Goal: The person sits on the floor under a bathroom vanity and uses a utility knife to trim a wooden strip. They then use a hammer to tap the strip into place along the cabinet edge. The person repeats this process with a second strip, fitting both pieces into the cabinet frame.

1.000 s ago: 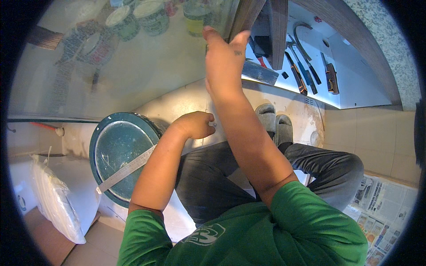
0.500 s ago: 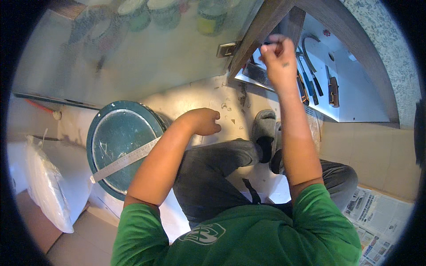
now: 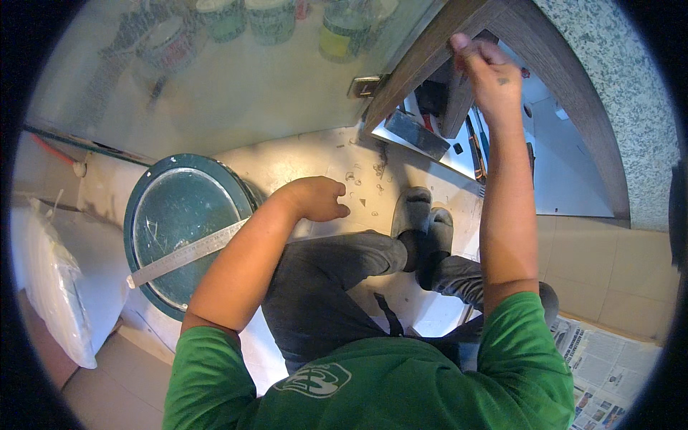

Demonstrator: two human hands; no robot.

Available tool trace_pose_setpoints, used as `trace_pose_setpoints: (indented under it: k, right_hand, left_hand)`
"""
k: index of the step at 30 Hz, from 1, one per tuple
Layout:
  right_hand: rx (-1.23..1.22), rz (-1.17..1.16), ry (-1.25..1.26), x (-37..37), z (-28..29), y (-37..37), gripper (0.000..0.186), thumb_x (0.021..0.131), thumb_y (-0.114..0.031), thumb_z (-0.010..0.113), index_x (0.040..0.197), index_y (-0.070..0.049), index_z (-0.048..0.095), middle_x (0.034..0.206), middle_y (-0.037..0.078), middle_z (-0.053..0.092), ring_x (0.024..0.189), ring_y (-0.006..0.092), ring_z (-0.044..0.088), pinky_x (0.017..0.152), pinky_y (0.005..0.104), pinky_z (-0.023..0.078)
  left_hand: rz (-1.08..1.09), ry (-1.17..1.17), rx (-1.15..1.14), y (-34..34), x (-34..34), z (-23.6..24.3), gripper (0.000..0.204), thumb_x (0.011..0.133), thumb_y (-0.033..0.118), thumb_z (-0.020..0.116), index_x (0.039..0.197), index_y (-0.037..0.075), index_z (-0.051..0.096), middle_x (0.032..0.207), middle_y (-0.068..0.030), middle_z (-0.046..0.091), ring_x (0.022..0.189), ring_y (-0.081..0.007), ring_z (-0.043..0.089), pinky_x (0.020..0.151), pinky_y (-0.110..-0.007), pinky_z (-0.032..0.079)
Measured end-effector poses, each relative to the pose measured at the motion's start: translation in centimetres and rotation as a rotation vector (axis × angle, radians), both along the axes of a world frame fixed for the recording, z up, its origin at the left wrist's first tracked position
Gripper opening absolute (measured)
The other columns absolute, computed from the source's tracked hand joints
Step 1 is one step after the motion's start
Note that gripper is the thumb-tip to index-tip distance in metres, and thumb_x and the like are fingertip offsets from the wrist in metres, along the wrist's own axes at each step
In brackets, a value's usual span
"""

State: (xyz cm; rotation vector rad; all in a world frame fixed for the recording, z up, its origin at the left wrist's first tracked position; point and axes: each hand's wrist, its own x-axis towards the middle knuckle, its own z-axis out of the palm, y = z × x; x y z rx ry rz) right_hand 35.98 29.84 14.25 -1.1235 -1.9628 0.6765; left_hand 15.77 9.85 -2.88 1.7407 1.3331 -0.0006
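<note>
My right hand (image 3: 493, 75) is raised in front of the wooden cabinet frame (image 3: 401, 89), its arm stretched out. Thumb and fingers are closed together in a pinch; whatever may be between them is too small or hidden to name. Behind the hand, a dark wooden upright (image 3: 459, 107) crosses the cabinet opening. My left hand (image 3: 321, 198) hangs above the floor beside my left knee, loosely curled, with a gap between thumb and fingers and nothing seen in it. To its left stands a round dark green lidded bucket (image 3: 188, 197), with a metal ruler (image 3: 188, 252) lying across its lid.
Inside the cabinet are a dark box (image 3: 416, 134) and long-handled tools (image 3: 476, 147), partly hidden by my arm. A frosted glass door (image 3: 272, 93) stands open, with tubs behind it. Small scraps (image 3: 362, 203) litter the floor. Newspapers (image 3: 609, 365) lie at right, a plastic-wrapped white pack (image 3: 54, 287) at left.
My right hand has moved up and to the right, from in front of the tools to in front of the upright. My left hand has barely moved. The view has shifted slightly.
</note>
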Motion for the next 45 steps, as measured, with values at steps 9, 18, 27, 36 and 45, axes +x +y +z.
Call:
trace_pose_setpoints:
  k: [9, 18, 27, 36, 45]
  right_hand:
    - [0.065, 0.004, 0.587, -2.5, -1.2, -0.7, 0.05, 0.099, -0.044, 0.068, 0.08, 0.002, 0.07, 0.075, 0.003, 0.067, 0.069, 0.0113, 0.058, 0.065, 0.0283, 0.048]
    - [0.3, -0.042, -0.164, 0.4, -11.1, 0.0, 0.037, 0.099, -0.036, 0.065, 0.087, -0.002, 0.07, 0.077, 0.022, 0.063, 0.07, 0.0378, 0.063, 0.068, 0.0439, 0.05]
    - [0.173, 0.135, -0.452, 1.0, -23.4, -0.3, 0.033, 0.1, -0.035, 0.06, 0.09, -0.004, 0.064, 0.091, 0.023, 0.066, 0.087, 0.0456, 0.064, 0.075, 0.053, 0.051]
    - [-0.092, -0.049, -0.346, -0.9, -28.6, -2.0, 0.021, 0.092, -0.018, 0.067, 0.097, 0.001, 0.062, 0.092, 0.025, 0.066, 0.087, 0.046, 0.064, 0.077, 0.0482, 0.051]
    - [-0.558, -0.159, 0.047, -3.7, -34.1, -8.1, 0.034, 0.094, -0.006, 0.06, 0.126, 0.0, 0.065, 0.084, 0.008, 0.068, 0.07, 0.0176, 0.063, 0.066, 0.0319, 0.053]
  left_hand:
    - [0.021, -0.019, 0.04, -0.2, 0.1, 0.1, 0.054, 0.093, 0.04, 0.066, 0.126, -0.002, 0.064, 0.112, -0.0254, 0.071, 0.109, -0.0399, 0.068, 0.096, -0.044, 0.053]
    - [0.031, -0.035, 0.014, -0.1, 0.0, 0.7, 0.053, 0.092, 0.041, 0.066, 0.123, -0.002, 0.064, 0.11, -0.0234, 0.072, 0.105, -0.0389, 0.069, 0.092, -0.044, 0.053]
    - [0.03, -0.026, -0.004, 0.0, 0.1, 0.8, 0.056, 0.091, 0.043, 0.065, 0.127, 0.0, 0.063, 0.109, -0.0221, 0.073, 0.104, -0.038, 0.07, 0.093, -0.044, 0.054]
    - [0.034, -0.007, 0.021, -0.2, 0.1, 0.7, 0.058, 0.092, 0.045, 0.064, 0.13, 0.001, 0.062, 0.107, -0.0207, 0.074, 0.104, -0.0372, 0.071, 0.093, -0.045, 0.054]
    - [0.023, -0.026, 0.056, -0.3, 0.1, 0.0, 0.057, 0.092, 0.045, 0.064, 0.128, 0.001, 0.063, 0.107, -0.0206, 0.074, 0.103, -0.0374, 0.071, 0.092, -0.044, 0.054]
